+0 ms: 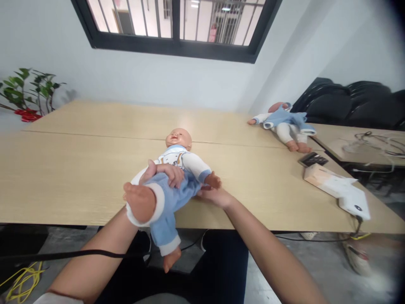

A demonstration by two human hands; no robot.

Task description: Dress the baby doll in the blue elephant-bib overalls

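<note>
A baby doll (pixel 186 162) in a white top with blue cuffs and blue trousers lies on its back over the front edge of the wooden table (pixel 79 169), head away from me and feet towards me. My left hand (pixel 167 173) is closed on the doll's waist, its fingers over the top of the trousers. On the doll's right-hand side in the picture, my right hand (pixel 213 195) reaches under its hip, with its fingers mostly hidden beneath the doll. One doll leg sticks up over my left forearm; the other hangs past the table edge.
A second doll (pixel 284 124) in blue and white lies at the back right. Near the right edge are a dark box (pixel 313 159), a tissue box (pixel 325 180) and a white device (pixel 354 204). A black cable (pixel 85 253) crosses my left forearm. A potted plant (pixel 31 90) stands far left.
</note>
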